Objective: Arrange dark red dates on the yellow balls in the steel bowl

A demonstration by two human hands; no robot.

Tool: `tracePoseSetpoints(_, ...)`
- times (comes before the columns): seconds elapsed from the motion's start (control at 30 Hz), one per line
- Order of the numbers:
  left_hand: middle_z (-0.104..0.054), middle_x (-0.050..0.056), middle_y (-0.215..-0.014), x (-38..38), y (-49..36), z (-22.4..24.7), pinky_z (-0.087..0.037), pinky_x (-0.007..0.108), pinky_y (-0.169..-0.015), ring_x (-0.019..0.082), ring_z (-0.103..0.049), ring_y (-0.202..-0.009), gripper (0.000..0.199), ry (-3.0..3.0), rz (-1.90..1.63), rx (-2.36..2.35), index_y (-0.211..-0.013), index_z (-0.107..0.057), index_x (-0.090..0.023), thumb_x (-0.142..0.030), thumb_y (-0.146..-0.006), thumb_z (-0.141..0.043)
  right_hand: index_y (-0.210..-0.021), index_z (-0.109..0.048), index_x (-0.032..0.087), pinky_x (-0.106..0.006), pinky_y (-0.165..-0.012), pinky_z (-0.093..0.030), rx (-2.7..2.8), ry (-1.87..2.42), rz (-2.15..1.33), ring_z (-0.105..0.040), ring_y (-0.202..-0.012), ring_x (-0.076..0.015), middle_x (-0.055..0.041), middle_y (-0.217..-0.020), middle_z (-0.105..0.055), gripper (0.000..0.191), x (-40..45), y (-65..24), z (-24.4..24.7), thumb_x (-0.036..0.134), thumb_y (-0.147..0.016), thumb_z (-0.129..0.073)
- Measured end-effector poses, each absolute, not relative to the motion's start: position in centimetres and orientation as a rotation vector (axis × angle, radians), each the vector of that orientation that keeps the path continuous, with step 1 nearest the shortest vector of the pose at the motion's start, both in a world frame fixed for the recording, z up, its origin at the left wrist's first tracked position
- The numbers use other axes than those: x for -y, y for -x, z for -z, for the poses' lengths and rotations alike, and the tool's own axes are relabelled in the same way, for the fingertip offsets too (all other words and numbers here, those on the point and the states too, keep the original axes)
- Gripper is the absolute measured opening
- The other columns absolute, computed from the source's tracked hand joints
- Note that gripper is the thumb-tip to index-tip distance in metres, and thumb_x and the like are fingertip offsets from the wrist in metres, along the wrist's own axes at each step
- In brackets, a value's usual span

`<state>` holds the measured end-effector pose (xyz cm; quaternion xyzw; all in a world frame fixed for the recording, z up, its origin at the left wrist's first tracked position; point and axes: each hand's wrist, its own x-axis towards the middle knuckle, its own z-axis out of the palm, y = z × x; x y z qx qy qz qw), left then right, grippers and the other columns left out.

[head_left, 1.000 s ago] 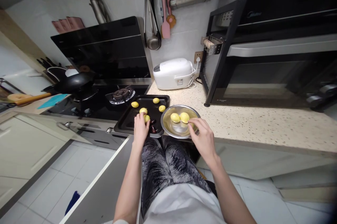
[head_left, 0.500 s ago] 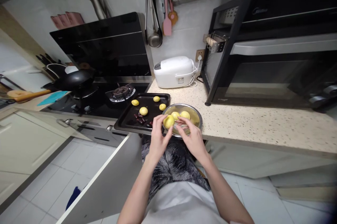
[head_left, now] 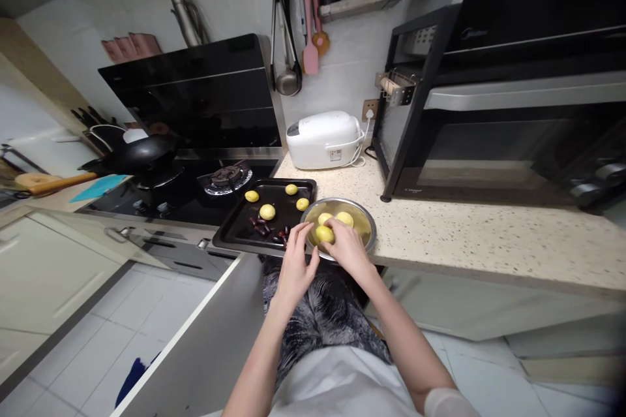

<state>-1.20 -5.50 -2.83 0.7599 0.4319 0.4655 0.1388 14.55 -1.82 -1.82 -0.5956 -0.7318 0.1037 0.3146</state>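
A yellow lemon-like fruit (head_left: 325, 233) is held by the fingers of my right hand (head_left: 348, 248) over a round metal bowl (head_left: 364, 224). Behind it, two more yellow fruits (head_left: 345, 218) lie in the bowl. My left hand (head_left: 297, 262) is at the bowl's left edge, its thumb and fingers apart and nothing between them. Left of the bowl is a black baking tray (head_left: 237, 224) with several yellow fruits (head_left: 267, 211) spread over it. Small dark red pieces (head_left: 261, 228) lie near the tray's front.
A white appliance (head_left: 324, 139) stands against the wall behind the bowl. At the right is a large oven (head_left: 499, 149) in a black rack. A black wok (head_left: 141, 154) sits on the stove at the left. Below the tray, a cabinet door (head_left: 205, 339) stands open.
The yellow fruit that was between both hands has moved slightly right and is now in my right hand only. My left hand has let go of it. The view has tilted slightly upward.
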Motion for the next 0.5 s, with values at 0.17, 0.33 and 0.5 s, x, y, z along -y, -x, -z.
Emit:
tracePoseSetpoints(0.17, -0.051, 0.015, -0.142, 5.4, 1.3, 3.0, -0.045, 0.047, -0.118, 0.026, -0.053, -0.137, 0.045, -2.196, -1.315, -1.252, -0.144, -0.048, -0.025, -0.016, -0.100, -0.051, -0.100, -0.069, 0.020, -0.032, -0.076, -0.053, 1.950, 1.568, -0.273, -0.073, -0.093, -0.0258, -0.0095, -0.106, -0.075, 0.025, 1.4, -13.9, 1.8, 0.008, -0.078, -0.074)
tracePoseSetpoints(0.33, -0.052, 0.014, -0.141, 5.2, 2.1, 2.2, -0.044, 0.045, -0.118, 0.026, -0.053, -0.137, 0.041, -2.196, -1.290, -1.269, -0.141, -0.050, -0.024, -0.019, -0.101, -0.052, -0.104, -0.070, 0.020, -0.034, -0.077, -0.054, 1.913, 1.567, -0.272, -0.073, -0.094, -0.0267, -0.0095, -0.108, -0.075, 0.026, 1.9, -15.0, 2.0, 0.010, -0.081, -0.073)
tracePoseSetpoints(0.5, -0.053, 0.014, -0.142, 1.2, 4.2, 1.3, -0.040, 0.044, -0.121, 0.024, -0.052, -0.138, 0.038, -2.275, -1.261, -1.318, -0.138, -0.052, -0.022, -0.015, -0.102, -0.043, -0.106, -0.070, 0.021, -0.039, -0.082, -0.056, 1.804, 1.439, -0.228, -0.072, -0.099, -0.0277, -0.0085, -0.108, -0.076, 0.018, 3.8, -16.7, 2.2, 0.016, -0.089, -0.065)
